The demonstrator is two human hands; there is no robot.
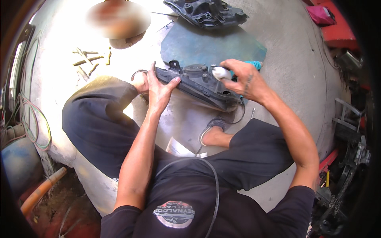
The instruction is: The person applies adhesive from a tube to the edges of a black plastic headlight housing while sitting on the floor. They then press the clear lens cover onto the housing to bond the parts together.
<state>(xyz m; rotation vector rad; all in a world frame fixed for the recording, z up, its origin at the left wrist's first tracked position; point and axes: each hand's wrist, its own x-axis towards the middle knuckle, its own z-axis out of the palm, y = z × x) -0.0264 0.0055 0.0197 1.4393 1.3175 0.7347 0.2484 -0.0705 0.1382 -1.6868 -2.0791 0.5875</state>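
Observation:
A black car headlight housing (198, 85) is tilted above the floor between my legs, its back with a round cap facing up. My left hand (160, 85) grips its left end, thumb over the near edge. Above the right part of the housing, my right hand (244, 79) is closed on a small white object (221, 73) with a dark tip; its exact kind is unclear. Just beyond that hand a teal tool (254, 64) shows in part, mostly hidden by the fingers. A dark cord runs down from the housing's right end.
A second headlight housing (206, 14) lies at the far edge of a bluish sheet (210, 43). Several short sticks (88, 60) are scattered at far left, near a blurred person (119, 20). Metal parts (345, 166) line the right side; hoses (33, 123) hang left.

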